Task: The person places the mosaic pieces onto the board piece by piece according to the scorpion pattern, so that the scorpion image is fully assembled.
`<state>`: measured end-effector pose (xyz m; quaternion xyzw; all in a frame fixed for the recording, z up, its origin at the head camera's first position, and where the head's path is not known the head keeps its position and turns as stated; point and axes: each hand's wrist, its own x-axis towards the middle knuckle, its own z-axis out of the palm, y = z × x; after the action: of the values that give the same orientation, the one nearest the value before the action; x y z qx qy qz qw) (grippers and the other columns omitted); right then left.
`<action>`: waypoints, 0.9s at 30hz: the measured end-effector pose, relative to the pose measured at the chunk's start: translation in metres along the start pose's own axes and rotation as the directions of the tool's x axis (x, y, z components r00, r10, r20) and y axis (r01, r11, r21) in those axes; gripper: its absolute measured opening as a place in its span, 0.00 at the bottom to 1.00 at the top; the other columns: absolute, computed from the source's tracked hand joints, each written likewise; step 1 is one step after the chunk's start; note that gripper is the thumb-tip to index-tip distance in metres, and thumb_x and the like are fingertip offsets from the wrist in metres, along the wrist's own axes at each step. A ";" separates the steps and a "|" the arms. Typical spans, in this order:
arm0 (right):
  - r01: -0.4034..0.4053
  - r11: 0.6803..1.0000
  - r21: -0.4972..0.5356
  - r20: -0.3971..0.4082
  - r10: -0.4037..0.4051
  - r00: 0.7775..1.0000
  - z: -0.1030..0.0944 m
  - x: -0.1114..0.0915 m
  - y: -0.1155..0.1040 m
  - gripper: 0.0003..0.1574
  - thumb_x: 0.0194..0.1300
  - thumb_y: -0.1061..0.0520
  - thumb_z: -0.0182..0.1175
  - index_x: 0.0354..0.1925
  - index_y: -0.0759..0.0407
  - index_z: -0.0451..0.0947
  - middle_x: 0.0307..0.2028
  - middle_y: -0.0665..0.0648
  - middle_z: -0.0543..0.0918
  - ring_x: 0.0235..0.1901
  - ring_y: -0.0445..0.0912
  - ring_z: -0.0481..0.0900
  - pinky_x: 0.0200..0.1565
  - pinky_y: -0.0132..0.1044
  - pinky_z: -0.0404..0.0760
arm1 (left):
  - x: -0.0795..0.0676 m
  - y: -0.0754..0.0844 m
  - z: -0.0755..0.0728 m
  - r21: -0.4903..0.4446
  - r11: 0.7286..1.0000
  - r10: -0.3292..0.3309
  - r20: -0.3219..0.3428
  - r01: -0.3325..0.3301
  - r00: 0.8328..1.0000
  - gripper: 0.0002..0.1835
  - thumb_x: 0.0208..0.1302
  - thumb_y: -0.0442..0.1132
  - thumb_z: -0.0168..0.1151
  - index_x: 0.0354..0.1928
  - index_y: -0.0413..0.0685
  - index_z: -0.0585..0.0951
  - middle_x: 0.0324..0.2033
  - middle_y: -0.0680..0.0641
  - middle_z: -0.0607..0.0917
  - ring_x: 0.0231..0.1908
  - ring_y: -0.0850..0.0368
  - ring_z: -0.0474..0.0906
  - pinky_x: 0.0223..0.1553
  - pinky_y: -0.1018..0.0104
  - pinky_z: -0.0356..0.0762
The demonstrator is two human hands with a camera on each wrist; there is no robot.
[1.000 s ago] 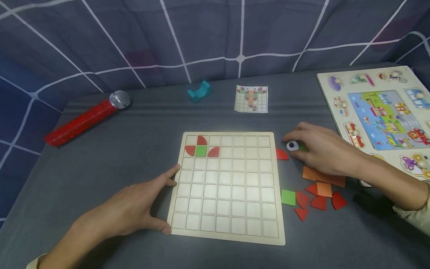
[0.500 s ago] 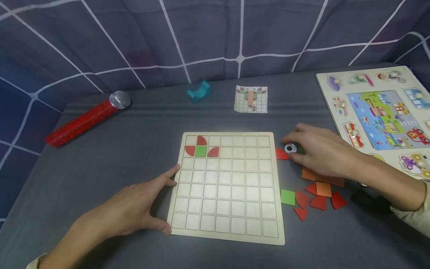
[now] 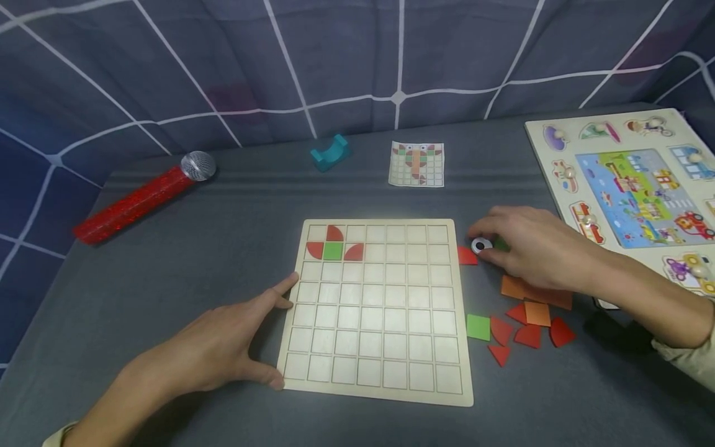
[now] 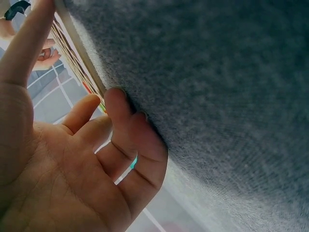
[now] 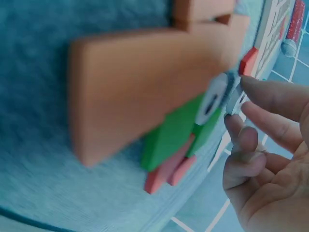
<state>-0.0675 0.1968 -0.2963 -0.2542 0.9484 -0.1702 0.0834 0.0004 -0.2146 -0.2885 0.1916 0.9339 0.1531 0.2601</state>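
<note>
A pale wooden grid board (image 3: 374, 323) lies flat, with a green square (image 3: 332, 251) and 3 red quarter-circles (image 3: 354, 252) in its upper left cells. My left hand (image 3: 206, 347) touches the board's left edge, thumb at the near corner and fingertips farther up. Right of the board, my right hand (image 3: 536, 248) pinches a round white eye piece (image 3: 481, 246) with a black pupil between thumb and fingers. In the right wrist view, a second eye piece (image 5: 211, 100) lies on green pieces (image 5: 174, 128) near that hand. A red piece (image 3: 467, 255) touches the board's right edge.
Orange strips (image 3: 536, 293), a green tile (image 3: 478, 327) and several red pieces (image 3: 527, 336) lie near the right forearm. A pattern card (image 3: 416, 164), turquoise holder (image 3: 331, 153) and red microphone (image 3: 145, 198) lie farther back. A picture puzzle (image 3: 620, 186) occupies the right.
My right hand has shifted the eye piece slightly left and nearer to me, towards the board. My left hand and the board pieces stay as they were.
</note>
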 end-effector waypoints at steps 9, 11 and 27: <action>0.116 0.993 0.026 -0.046 -0.115 0.992 -0.003 0.016 -0.022 0.14 0.59 0.62 0.70 0.45 0.56 0.85 0.37 0.49 0.80 0.31 0.42 0.74 0.36 0.42 0.74 | -0.001 0.000 0.000 0.004 1.000 -0.012 0.009 0.012 1.000 0.73 0.29 0.64 0.82 0.78 0.65 0.47 0.58 0.59 0.78 0.54 0.53 0.76 0.51 0.45 0.74; 0.153 0.987 0.040 -0.053 -0.151 0.987 -0.002 0.022 -0.029 0.13 0.59 0.63 0.69 0.44 0.57 0.86 0.37 0.50 0.80 0.30 0.42 0.74 0.36 0.42 0.74 | 0.000 0.000 0.000 0.003 1.000 -0.012 0.009 0.012 1.000 0.73 0.29 0.63 0.82 0.78 0.65 0.47 0.58 0.59 0.78 0.54 0.53 0.76 0.51 0.45 0.74; 0.335 0.937 0.101 -0.070 -0.329 0.942 0.011 0.091 -0.083 0.10 0.61 0.67 0.62 0.40 0.59 0.85 0.35 0.53 0.81 0.38 0.46 0.76 0.41 0.42 0.75 | 0.000 -0.001 -0.001 -0.008 1.000 -0.002 0.011 0.002 1.000 0.73 0.29 0.64 0.82 0.78 0.65 0.47 0.58 0.59 0.78 0.55 0.52 0.76 0.52 0.45 0.74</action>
<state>-0.1053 0.0792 -0.2828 -0.4010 0.8828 -0.2410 0.0429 -0.0004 -0.2153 -0.2885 0.1905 0.9321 0.1555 0.2659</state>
